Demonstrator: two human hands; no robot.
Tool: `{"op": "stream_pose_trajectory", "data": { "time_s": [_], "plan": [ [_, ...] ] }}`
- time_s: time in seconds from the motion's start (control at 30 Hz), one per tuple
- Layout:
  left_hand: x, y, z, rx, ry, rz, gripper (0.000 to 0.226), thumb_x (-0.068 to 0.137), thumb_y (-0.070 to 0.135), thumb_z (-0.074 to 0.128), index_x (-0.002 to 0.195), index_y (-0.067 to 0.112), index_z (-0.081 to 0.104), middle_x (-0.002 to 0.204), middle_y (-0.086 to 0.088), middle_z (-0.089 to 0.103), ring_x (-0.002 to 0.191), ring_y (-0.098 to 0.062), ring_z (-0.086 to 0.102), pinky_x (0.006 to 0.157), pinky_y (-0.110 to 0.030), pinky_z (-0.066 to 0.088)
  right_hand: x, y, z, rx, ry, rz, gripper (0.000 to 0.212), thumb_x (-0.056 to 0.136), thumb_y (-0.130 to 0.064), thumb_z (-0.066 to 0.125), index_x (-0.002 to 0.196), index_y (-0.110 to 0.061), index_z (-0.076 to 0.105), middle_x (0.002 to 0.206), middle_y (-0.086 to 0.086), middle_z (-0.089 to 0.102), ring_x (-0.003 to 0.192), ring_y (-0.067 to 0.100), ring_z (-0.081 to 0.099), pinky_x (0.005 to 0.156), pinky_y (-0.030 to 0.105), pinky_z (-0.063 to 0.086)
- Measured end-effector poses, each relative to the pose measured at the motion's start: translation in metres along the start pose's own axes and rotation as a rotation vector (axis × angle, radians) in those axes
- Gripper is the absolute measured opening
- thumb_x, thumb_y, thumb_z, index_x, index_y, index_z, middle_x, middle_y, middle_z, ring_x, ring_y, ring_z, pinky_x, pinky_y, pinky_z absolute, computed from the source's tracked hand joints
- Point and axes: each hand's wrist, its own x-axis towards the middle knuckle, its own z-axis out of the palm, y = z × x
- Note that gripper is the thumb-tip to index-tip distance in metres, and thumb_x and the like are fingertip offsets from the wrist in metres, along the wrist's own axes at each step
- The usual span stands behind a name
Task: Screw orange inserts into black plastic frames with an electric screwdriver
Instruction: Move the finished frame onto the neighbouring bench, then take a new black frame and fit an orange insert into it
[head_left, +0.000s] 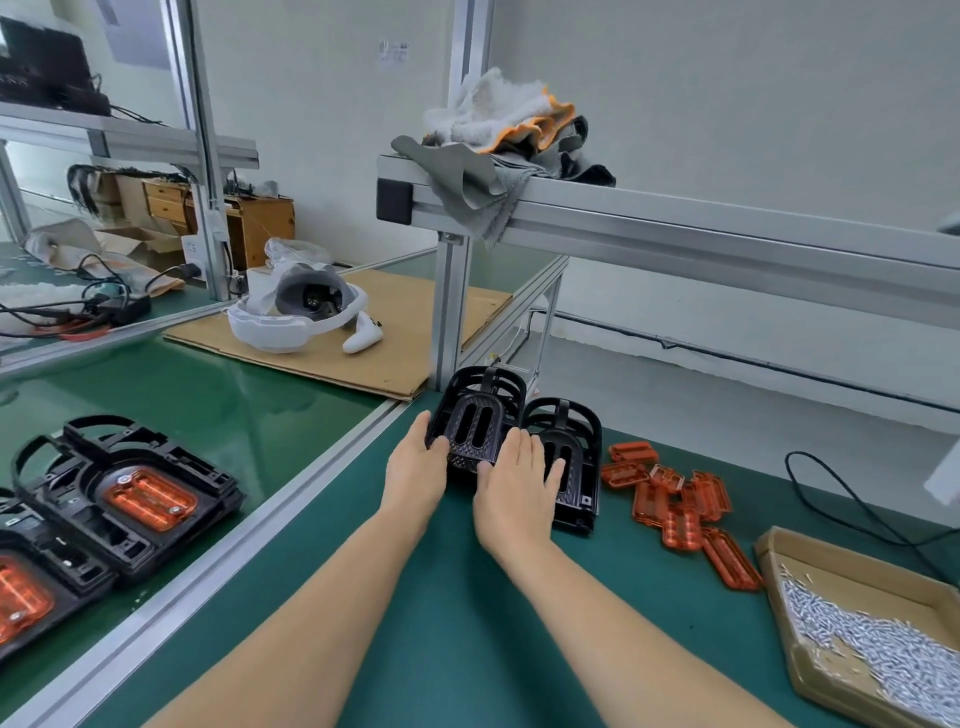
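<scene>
Two black plastic frames lie side by side on the green mat. The left frame (475, 415) is tilted up, and my left hand (415, 465) grips its left edge with the thumb on top. My right hand (514, 480) holds the same frame's right side with its thumb, while its straight fingers rest on the second frame (569, 441). A heap of several loose orange inserts (675, 499) lies just right of the frames. At far left are finished frames with orange inserts fitted (148, 499). No electric screwdriver is visible.
A cardboard tray (810, 675) of small silver screws sits at bottom right, a black cable (852, 499) behind it. An aluminium post (451, 306) and rail stand just behind the frames, rags on top. A white headset (296, 317) rests on cardboard.
</scene>
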Motion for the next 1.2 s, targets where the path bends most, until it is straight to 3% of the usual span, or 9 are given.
{"op": "stream_pose_trajectory", "data": {
  "time_s": [0.1, 0.23, 0.37, 0.5, 0.6, 0.7, 0.87, 1.0, 1.2],
  "plan": [
    [-0.005, -0.002, 0.003, -0.150, 0.057, 0.009, 0.048, 0.096, 0.013, 0.046, 0.143, 0.023, 0.040, 0.141, 0.006, 0.047, 0.106, 0.008, 0.050, 0.090, -0.012, 0.032, -0.004, 0.005, -0.008, 0.045, 0.018, -0.031, 0.056, 0.106, -0.030, 0.026, 0.154, -0.008, 0.006, 0.162, 0.004, 0.009, 0.149, 0.019, 0.001, 0.120, 0.039, -0.005],
    [-0.015, -0.001, 0.009, -0.391, 0.068, -0.028, 0.046, 0.093, 0.004, 0.052, 0.138, 0.016, 0.048, 0.133, -0.001, 0.056, 0.114, -0.014, 0.057, 0.104, -0.033, 0.042, -0.016, 0.016, -0.021, 0.156, 0.049, -0.062, 0.052, 0.105, -0.027, 0.027, 0.152, -0.008, 0.016, 0.159, 0.005, 0.021, 0.146, 0.018, 0.012, 0.120, 0.035, 0.002],
    [-0.035, 0.007, 0.017, -0.576, 0.071, -0.050, 0.045, 0.091, -0.008, 0.050, 0.135, 0.004, 0.049, 0.116, -0.002, 0.063, 0.083, -0.006, 0.069, 0.072, -0.017, 0.055, -0.040, 0.033, -0.036, 0.364, 0.082, -0.103, 0.051, 0.106, -0.025, 0.029, 0.153, -0.011, 0.018, 0.159, -0.001, 0.020, 0.148, 0.014, 0.009, 0.119, 0.024, 0.006],
    [-0.063, 0.017, 0.030, -0.661, 0.037, -0.092, 0.044, 0.090, -0.009, 0.052, 0.131, 0.005, 0.052, 0.111, 0.001, 0.064, 0.078, -0.004, 0.070, 0.068, -0.015, 0.055, -0.062, 0.052, -0.055, 0.669, 0.114, -0.029, 0.047, 0.105, -0.024, 0.035, 0.151, -0.018, 0.027, 0.144, -0.019, 0.032, 0.138, -0.004, 0.023, 0.105, 0.005, 0.015],
    [-0.087, 0.024, 0.042, -0.698, 0.006, -0.150, 0.043, 0.090, -0.010, 0.052, 0.128, 0.007, 0.056, 0.118, -0.006, 0.063, 0.074, -0.005, 0.070, 0.066, -0.015, 0.055, -0.072, 0.072, -0.070, 0.857, 0.104, 0.062, 0.049, 0.104, -0.024, 0.039, 0.152, -0.021, 0.027, 0.145, -0.020, 0.031, 0.131, -0.010, 0.023, 0.107, 0.012, 0.015],
    [-0.111, 0.028, 0.055, -0.741, -0.042, -0.196, 0.042, 0.090, -0.012, 0.050, 0.127, 0.006, 0.056, 0.115, -0.010, 0.065, 0.071, -0.005, 0.070, 0.064, -0.015, 0.055, -0.082, 0.092, -0.085, 1.042, 0.113, 0.115, 0.041, 0.103, -0.020, 0.043, 0.144, -0.027, 0.041, 0.140, -0.022, 0.044, 0.130, -0.004, 0.039, 0.107, 0.018, 0.028],
    [-0.149, 0.029, 0.076, -0.784, -0.149, -0.225, 0.042, 0.090, -0.014, 0.047, 0.126, 0.006, 0.056, 0.118, -0.008, 0.064, 0.078, -0.009, 0.071, 0.066, -0.017, 0.056, -0.099, 0.117, -0.109, 1.330, 0.078, 0.164, 0.032, 0.103, -0.010, 0.041, 0.127, -0.020, 0.059, 0.120, -0.002, 0.069, 0.115, 0.014, 0.062, 0.103, 0.037, 0.044],
    [-0.174, 0.027, 0.090, -0.791, -0.220, -0.225, 0.040, 0.090, -0.015, 0.045, 0.115, 0.013, 0.058, 0.101, 0.002, 0.073, 0.087, -0.011, 0.071, 0.067, -0.019, 0.056, -0.113, 0.131, -0.125, 1.428, 0.053, 0.205, 0.028, 0.102, -0.014, 0.043, 0.121, -0.019, 0.062, 0.114, 0.003, 0.072, 0.107, 0.015, 0.067, 0.090, 0.036, 0.051],
    [-0.200, 0.020, 0.103, -0.572, -0.349, -0.212, 0.039, 0.090, -0.007, 0.051, 0.117, 0.019, 0.060, 0.110, 0.008, 0.070, 0.100, -0.010, 0.066, 0.079, -0.025, 0.052, -0.132, 0.148, -0.140, 1.430, 0.057, 0.275, 0.028, 0.099, -0.004, 0.048, 0.118, -0.020, 0.061, 0.112, 0.003, 0.072, 0.108, 0.022, 0.067, 0.079, 0.032, 0.056]
  ]
}}
